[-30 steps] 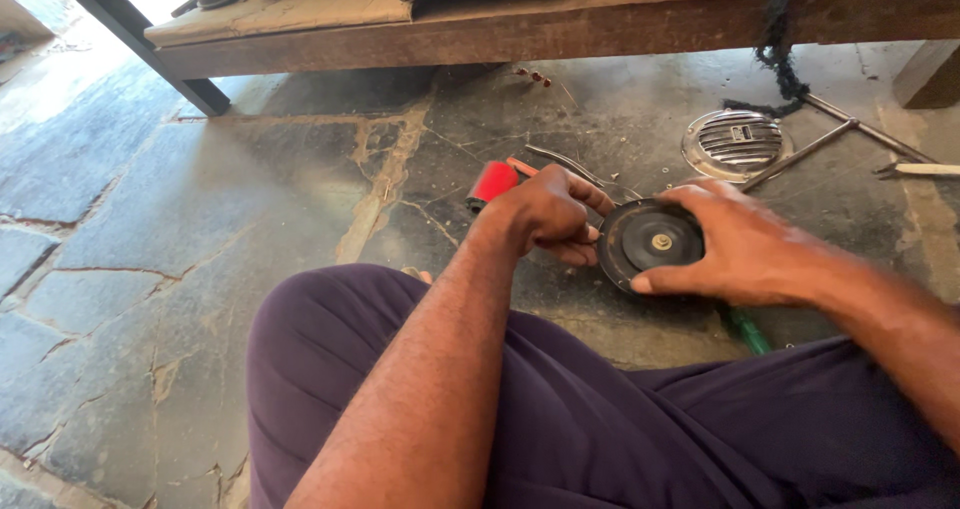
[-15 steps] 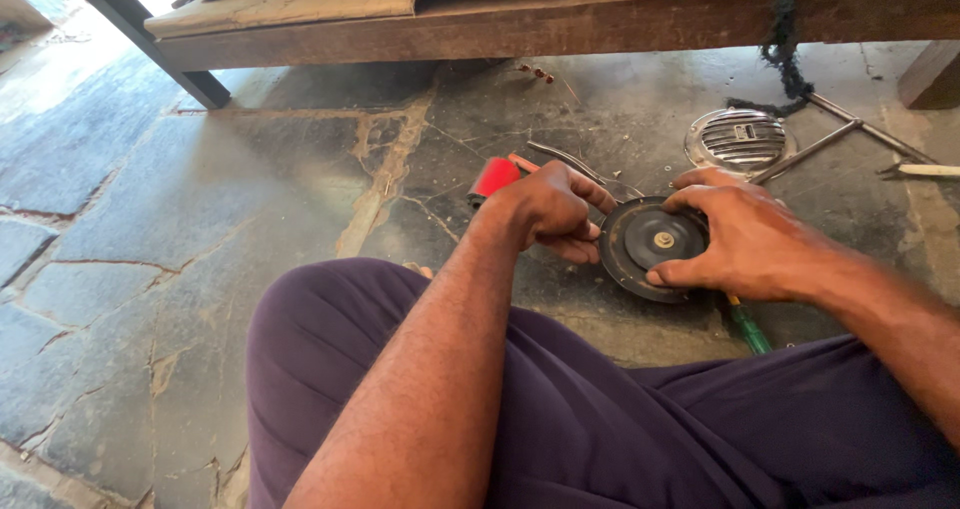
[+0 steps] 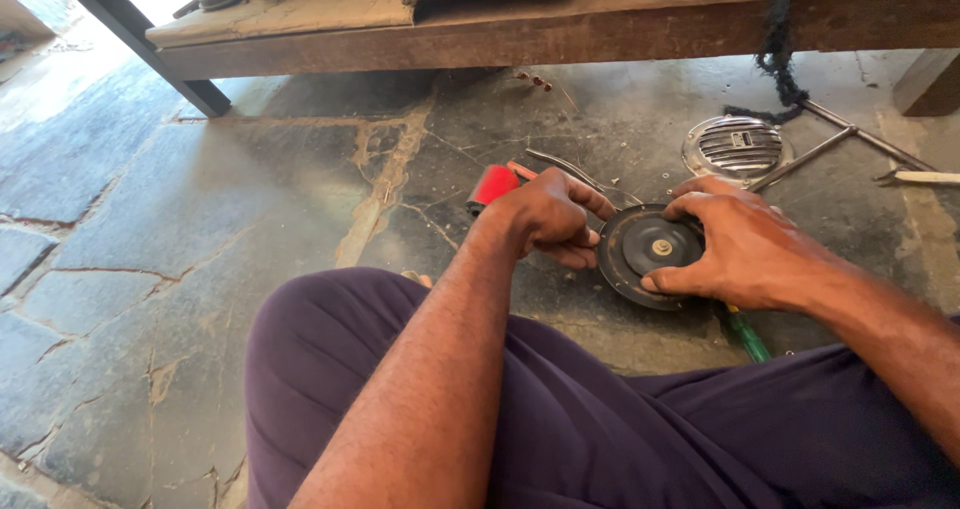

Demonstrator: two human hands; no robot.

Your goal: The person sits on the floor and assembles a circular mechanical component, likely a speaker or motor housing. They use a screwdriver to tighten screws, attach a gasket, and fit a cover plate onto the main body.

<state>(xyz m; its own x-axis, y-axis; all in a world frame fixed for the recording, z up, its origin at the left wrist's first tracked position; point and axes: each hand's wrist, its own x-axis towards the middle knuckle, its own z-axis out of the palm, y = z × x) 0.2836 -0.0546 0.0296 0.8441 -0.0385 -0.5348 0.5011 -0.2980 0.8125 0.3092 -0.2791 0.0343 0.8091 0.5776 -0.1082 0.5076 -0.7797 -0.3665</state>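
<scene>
Just right of the middle of the frame sits one round black disc (image 3: 648, 254), flat and smooth like a small plate, with a shiny little nut in its middle. The right hand (image 3: 745, 244) curls over its right edge and grips it, thumb below and fingers on top. The left hand (image 3: 545, 217) is closed at the disc's left edge, its fingers pinched together there; what they pinch is too small to tell. Behind the left hand lies one thing with a bright red, smooth, rounded part (image 3: 492, 186), and one thin metal piece (image 3: 565, 167) pokes out beside it. Below the right hand peeks one green handle (image 3: 747, 336), smooth like plastic. In the upper right of the frame lies one round shiny metal cover (image 3: 736, 149) with slots cut in it. Just right of it are two thin metal rods (image 3: 812, 156) crossing each other. One dark, fuzzy cord (image 3: 772, 54) hangs down from the long wooden bench (image 3: 600, 24) across the top of the frame. The bench looks rough and brown. The floor (image 3: 150, 229) is made of big grey stone slabs, bumpy and cracked, with sandy lines between them. The person's legs, in soft purple cloth (image 3: 600, 429), fill the bottom of the frame.
</scene>
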